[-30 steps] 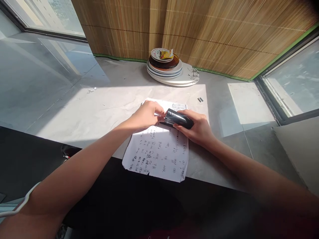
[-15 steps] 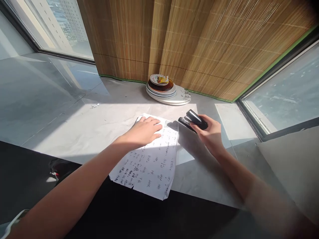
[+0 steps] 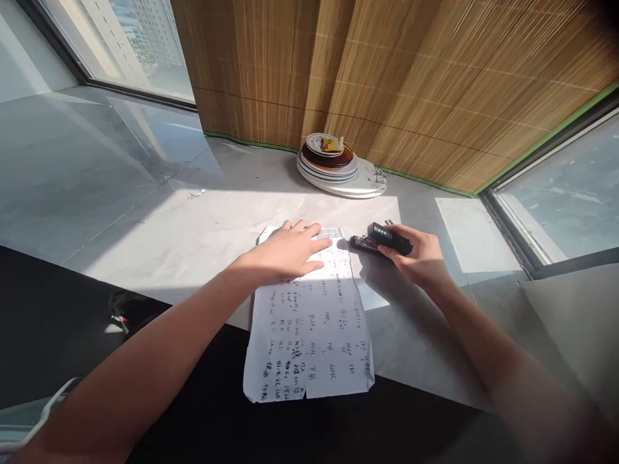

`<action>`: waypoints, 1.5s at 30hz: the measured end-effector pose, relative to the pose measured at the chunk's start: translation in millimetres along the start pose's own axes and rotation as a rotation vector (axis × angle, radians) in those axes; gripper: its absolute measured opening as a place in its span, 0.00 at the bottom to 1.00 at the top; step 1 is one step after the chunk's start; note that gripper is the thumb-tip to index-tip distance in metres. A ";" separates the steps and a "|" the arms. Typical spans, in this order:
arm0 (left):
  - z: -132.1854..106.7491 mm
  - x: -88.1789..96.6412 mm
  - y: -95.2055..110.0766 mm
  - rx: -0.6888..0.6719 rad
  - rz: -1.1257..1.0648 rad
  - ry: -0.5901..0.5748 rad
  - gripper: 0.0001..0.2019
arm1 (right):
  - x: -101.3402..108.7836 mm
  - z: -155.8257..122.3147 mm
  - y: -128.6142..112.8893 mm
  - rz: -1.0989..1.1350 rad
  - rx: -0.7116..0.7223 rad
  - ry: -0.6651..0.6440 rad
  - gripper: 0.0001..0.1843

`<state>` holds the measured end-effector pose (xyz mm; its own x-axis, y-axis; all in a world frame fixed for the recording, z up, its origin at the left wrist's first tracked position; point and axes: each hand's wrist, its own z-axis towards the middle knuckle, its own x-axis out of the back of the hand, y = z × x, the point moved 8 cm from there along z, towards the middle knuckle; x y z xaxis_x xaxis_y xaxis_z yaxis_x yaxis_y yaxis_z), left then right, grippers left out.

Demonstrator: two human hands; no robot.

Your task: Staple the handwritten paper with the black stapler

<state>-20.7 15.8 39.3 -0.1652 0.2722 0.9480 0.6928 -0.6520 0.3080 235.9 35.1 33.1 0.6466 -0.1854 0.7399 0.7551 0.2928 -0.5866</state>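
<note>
A white sheet of paper (image 3: 309, 322) covered in handwritten characters lies on the grey stone counter (image 3: 159, 238), its near end hanging over the front edge. My left hand (image 3: 290, 251) lies flat on the paper's top part, fingers stretched out. My right hand (image 3: 418, 258) is wrapped round a black stapler (image 3: 382, 240), which rests low on the counter just right of the paper's top right corner, its nose pointing left.
A stack of plates (image 3: 338, 173) with a small yellow packet on top stands at the back against a bamboo blind (image 3: 387, 84). Windows flank both sides. A dark surface (image 3: 58, 309) lies below the counter's front edge. Sunlight falls across the counter.
The stapler has left the paper, swung right and come down beside the corner. My left hand opened from a pinch to lie flat. The paper now lies straighter and hangs further over the edge.
</note>
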 end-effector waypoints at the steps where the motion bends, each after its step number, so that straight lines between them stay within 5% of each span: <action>1: 0.9 -1.1 -0.7 0.012 0.009 -0.006 0.24 | -1.5 -0.4 -2.7 0.008 0.016 -0.016 0.16; 11: 7.6 -20.6 11.8 -0.161 -0.028 -0.146 0.30 | -13.4 -8.9 -40.1 0.021 0.164 -0.124 0.18; 45: 9.7 -27.1 16.7 -0.182 -0.125 -0.160 0.27 | -32.7 -17.0 -59.2 -0.190 0.266 -0.127 0.21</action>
<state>2.1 4.4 17.9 -0.1182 0.4573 0.8814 0.5339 -0.7192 0.4447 171.9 7.8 38.0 0.4660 -0.1465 0.8726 0.7953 0.5016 -0.3405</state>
